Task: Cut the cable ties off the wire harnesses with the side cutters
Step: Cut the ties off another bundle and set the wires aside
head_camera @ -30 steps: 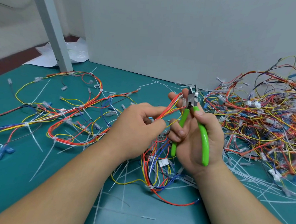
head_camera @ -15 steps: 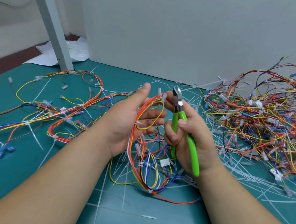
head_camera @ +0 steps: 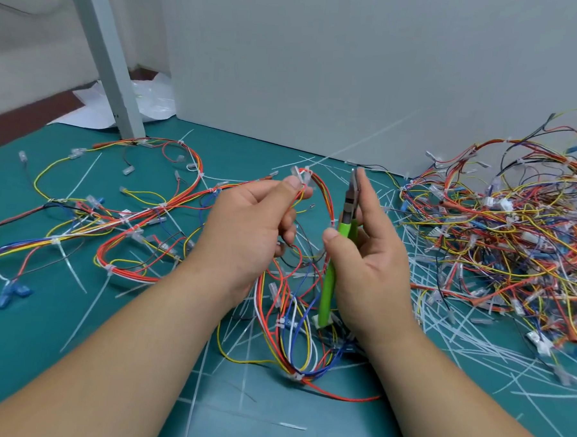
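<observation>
L hand pinches, thumb vs forefinger, a bundle of thin red, orange and yellow wires just under a white plastic cable tie. The rest of that harness hangs in loops down to the teal desk mat. R hand grips the green-handled steel side cutters upright, nose up, fingers curled round the handles, forefinger straight along the head. Blades look together, can't tell for sure. Cutters stand just beside the tie, not on it.

Risks, imo: the tie sits tight on the wires, so a blade pushed under it could nick insulation. L thumb tip is right by the tie; a cut angled that way could catch skin. Hanging loops may snag the loose white tie offcuts below.

Room: gap btwn hands is narrow. Grey wall panel close behind, tangled multicoloured harness pile near on R, spread-out harnesses on L. Most open room: front-left of the desk.
</observation>
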Tool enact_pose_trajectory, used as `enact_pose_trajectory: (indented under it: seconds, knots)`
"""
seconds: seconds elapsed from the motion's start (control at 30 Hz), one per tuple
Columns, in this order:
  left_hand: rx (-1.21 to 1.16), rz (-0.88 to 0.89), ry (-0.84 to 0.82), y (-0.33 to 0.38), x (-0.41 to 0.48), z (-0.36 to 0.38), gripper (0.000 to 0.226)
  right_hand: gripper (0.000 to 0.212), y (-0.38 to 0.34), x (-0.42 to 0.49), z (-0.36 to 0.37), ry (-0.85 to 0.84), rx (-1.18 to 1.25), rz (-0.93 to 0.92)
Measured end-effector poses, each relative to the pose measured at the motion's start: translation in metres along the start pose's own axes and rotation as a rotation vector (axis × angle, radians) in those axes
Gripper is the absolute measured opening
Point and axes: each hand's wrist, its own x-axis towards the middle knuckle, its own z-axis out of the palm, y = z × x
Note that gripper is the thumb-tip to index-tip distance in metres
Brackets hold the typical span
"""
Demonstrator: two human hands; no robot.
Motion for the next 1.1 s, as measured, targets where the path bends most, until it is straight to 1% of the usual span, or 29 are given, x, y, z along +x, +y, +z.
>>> enact_pose_trajectory:
  seconds: [0.07,0.13,0.23,0.27,0.3,0.33,0.43,0.47,0.5,0.63,0.7,0.8,1.1]
  knots:
    - [0.040,0.058,0.022,-0.002,0.000,0.000,0.027,0.072,0.000,0.003,0.000,0.021,-0.076,0.007]
    - [0.063,0.090,0.028,-0.003,0.000,0.001,0.027,0.076,0.001,0.006,-0.001,-0.007,-0.155,0.065]
    - [0.072,0.102,0.026,-0.005,0.000,0.001,0.027,0.098,0.001,0.004,0.000,-0.094,-0.311,0.139]
    - [0.076,0.104,0.030,-0.005,0.000,0.001,0.027,0.103,0.002,0.003,0.000,-0.112,-0.320,0.147]
    - [0.078,0.105,0.033,-0.006,0.000,0.001,0.027,0.104,0.003,0.003,0.000,-0.109,-0.314,0.147]
    - [0.075,0.107,0.035,-0.006,0.000,0.002,0.027,0.099,0.003,0.002,0.001,-0.085,-0.290,0.141]
    - [0.064,0.104,0.037,-0.006,0.000,0.002,0.027,0.059,0.003,0.001,0.002,0.047,-0.230,0.089]
    - [0.062,0.104,0.038,-0.006,0.000,0.002,0.027,0.051,0.003,0.001,0.001,0.086,-0.253,0.075]
    - [0.062,0.105,0.038,-0.006,0.000,0.002,0.027,0.047,0.003,0.001,0.000,0.115,-0.285,0.058]
    - [0.072,0.117,0.037,-0.007,0.001,0.001,0.027,0.051,0.002,0.003,-0.002,0.173,-0.331,0.005]
    - [0.086,0.137,0.031,-0.008,0.002,0.001,0.027,0.056,0.004,0.004,-0.003,0.165,-0.365,-0.004]
    - [0.084,0.147,0.009,-0.009,0.001,0.001,0.027,0.059,0.009,0.004,-0.003,0.132,-0.401,0.032]
    - [0.106,0.135,-0.025,-0.010,0.002,0.000,0.028,0.061,0.010,0.004,-0.003,0.134,-0.341,0.050]
